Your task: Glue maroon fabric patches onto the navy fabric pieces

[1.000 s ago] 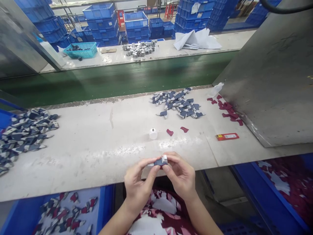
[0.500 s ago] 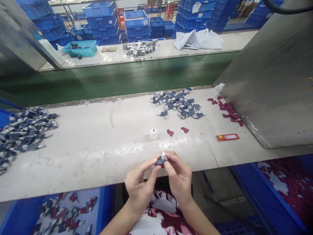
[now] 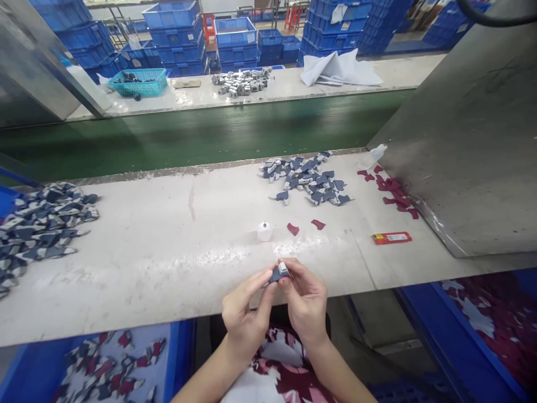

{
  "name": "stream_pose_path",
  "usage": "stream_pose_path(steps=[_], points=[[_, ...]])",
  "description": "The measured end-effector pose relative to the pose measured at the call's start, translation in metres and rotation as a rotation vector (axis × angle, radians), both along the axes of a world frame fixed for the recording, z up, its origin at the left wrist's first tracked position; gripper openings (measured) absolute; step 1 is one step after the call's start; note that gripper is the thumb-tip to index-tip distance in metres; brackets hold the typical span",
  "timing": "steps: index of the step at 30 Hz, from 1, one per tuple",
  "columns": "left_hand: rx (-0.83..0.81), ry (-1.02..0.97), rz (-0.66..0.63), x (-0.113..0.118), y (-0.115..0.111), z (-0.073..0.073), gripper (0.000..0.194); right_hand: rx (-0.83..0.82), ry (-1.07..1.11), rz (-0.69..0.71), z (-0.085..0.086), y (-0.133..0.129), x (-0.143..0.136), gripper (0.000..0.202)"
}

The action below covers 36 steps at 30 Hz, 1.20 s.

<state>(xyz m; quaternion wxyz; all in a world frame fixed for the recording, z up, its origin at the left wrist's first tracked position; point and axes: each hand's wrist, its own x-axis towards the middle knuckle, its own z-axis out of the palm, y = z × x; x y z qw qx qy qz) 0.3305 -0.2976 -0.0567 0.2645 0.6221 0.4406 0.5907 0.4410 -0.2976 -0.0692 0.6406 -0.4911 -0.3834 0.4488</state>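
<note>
Between my fingers, at the table's near edge, is a small dark-blue and white plastic part [image 3: 278,273] with a trace of dark red at its side. My left hand [image 3: 247,308] is closed on its left end, thumb below and fingers above. Pinching the right end is my right hand [image 3: 308,302]. Beyond the hands stands a small white bottle [image 3: 264,231] with a thin dark tip. Two loose dark-red pieces, a left one [image 3: 292,229] and a right one [image 3: 318,224], lie beside it.
Blue-and-white parts form a pile [image 3: 310,179] ahead and another pile [image 3: 46,218] at far left. Dark-red pieces [image 3: 394,190] and a red packet [image 3: 391,238] lie rightward. Blue bins stand below, one left [image 3: 178,352], one right [image 3: 444,330]. A metal panel [image 3: 470,145] rises at right.
The part has turned slightly in my fingers; less of its dark-red side shows now. My left hand has shifted a little to the right. Both hands keep hold of it.
</note>
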Motion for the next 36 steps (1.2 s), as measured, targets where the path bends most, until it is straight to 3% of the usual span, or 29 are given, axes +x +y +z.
stream_pose_path(steps=[3, 6, 10, 15, 19, 24, 27, 30, 32, 36], points=[[0.058, 0.106, -0.068, -0.005, 0.008, 0.002, 0.05, -0.086, 0.009, -0.008, -0.002, 0.003, 0.004, 0.027], [-0.029, 0.123, -0.081, -0.008, 0.015, 0.006, 0.039, -0.069, -0.054, 0.04, -0.003, 0.009, 0.014, 0.032], [-0.273, 0.0, -0.125, -0.01, 0.018, 0.015, 0.022, 0.193, -0.429, 0.0, -0.001, 0.013, 0.03, 0.049], [-0.385, -0.1, -0.206, -0.012, 0.017, 0.025, 0.016, 0.537, -0.827, -0.018, 0.007, 0.019, 0.044, 0.024], [-0.539, -0.207, -0.262, -0.015, 0.018, 0.028, 0.016, 0.576, -0.891, 0.046, 0.009, 0.021, 0.044, 0.023], [-0.733, -0.334, -0.305, -0.018, 0.022, 0.029, 0.032, 0.569, -0.846, -0.002, -0.003, 0.021, 0.036, 0.035], [-0.727, -0.286, -0.267, -0.023, 0.026, 0.025, 0.034, 0.573, -0.82, -0.018, -0.011, 0.024, 0.03, 0.037], [-0.644, -0.157, -0.151, -0.041, 0.031, 0.016, 0.031, 0.488, -0.861, -0.027, -0.013, 0.03, 0.023, 0.06], [-0.565, -0.009, -0.016, -0.067, 0.035, 0.008, 0.028, 0.393, -0.905, -0.008, -0.012, 0.034, 0.017, 0.074], [-0.424, 0.338, 0.256, -0.143, 0.046, -0.008, 0.028, 0.275, -1.002, 0.131, -0.015, 0.045, 0.003, 0.062]])
